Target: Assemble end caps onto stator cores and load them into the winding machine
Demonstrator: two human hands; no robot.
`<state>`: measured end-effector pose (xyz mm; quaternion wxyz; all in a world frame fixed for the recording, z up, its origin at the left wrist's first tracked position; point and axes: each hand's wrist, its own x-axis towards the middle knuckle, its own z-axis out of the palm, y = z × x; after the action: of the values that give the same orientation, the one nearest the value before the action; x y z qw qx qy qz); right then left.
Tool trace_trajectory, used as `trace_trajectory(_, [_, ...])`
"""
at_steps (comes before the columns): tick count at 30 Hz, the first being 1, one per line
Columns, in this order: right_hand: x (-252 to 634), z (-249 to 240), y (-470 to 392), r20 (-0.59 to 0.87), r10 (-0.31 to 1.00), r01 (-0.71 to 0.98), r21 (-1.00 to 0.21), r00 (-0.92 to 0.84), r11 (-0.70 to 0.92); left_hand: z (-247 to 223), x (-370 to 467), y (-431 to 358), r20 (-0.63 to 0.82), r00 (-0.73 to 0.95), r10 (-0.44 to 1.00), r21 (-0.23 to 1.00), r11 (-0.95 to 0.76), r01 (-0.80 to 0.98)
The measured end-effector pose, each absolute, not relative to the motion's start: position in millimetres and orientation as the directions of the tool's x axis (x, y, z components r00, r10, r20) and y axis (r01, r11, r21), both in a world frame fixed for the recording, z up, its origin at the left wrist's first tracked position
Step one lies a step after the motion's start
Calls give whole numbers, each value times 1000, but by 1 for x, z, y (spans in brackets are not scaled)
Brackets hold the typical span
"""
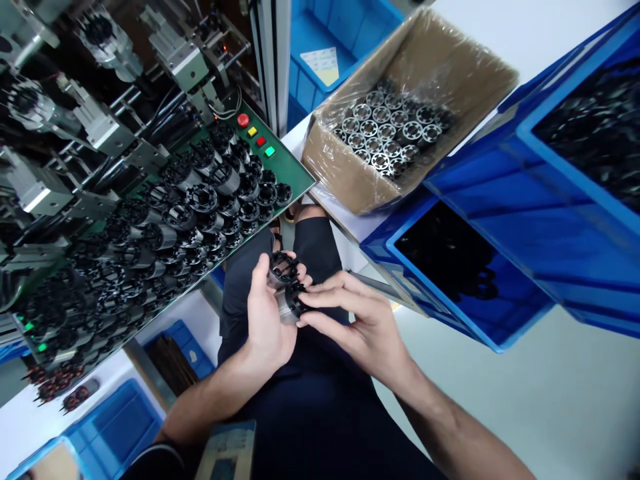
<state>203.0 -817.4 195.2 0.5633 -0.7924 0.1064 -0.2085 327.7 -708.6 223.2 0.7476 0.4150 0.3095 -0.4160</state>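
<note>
- Head view: L hand (265,323) cradles two cyl. cores, upper core (283,268) and lower core (288,305), side by side above the wearer's lap; R hand (370,320), fingers nearly closed, pinches the lower core's black end.
- Handling, est.: metal bodies prob. dense for their size, stiff, a bit slick; thin black prongs look the fragile pt. Best grip: smooth metal sides, not prongs.
- Surface: green machine bed (296,181), L of hands, bears crowded rows of similar black-and-silver parts (200,199), w/ colored buttons (260,141) near its corner.
- Room: plastic-lined carton (345,175) of ring-ended parts on a white table (545,33); blue bin (500,327) nearby; pale flr. (580,393) at R.
</note>
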Motion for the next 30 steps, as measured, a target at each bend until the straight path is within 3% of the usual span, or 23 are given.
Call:
trace_trajectory(6, [208,203,-820,372,-329,126,-806,868,-579,232,337,-723,-790,462,-402,328,360,873])
trace_trajectory(9, [214,203,-818,396,-321,131,-780,860,-611,236,336,-728,-774,470,-425,321,376,869])
trace_trajectory(15, [208,202,-825,414,-479,134,-847,774,-514,237,326,-709,-625,613,-484,525,321,789])
trace_trajectory(18, [193,210,-827,295,-429,41,-860,854,-508,232,334,-695,-516,751,-413,687,324,650])
trace_trajectory(21, [185,216,-818,228,-318,23,-843,920,-538,229,336,-684,-421,812,-405,743,360,565])
trace_trajectory(23, [187,216,-806,218,-241,54,-837,946,-545,227,330,-678,-428,754,-499,699,346,626])
trace_trajectory(26, [188,208,-799,161,-174,31,-814,972,-579,220,312,-668,-636,506,-583,501,187,845])
trace_trajectory(28, [180,199,-816,111,-200,-25,-817,973,-576,211,302,-662,-807,310,-503,318,73,945])
trace_trajectory(30, [165,185,-855,78,-316,-115,-828,946,-548,200,294,-659,-908,183,-378,182,38,983])
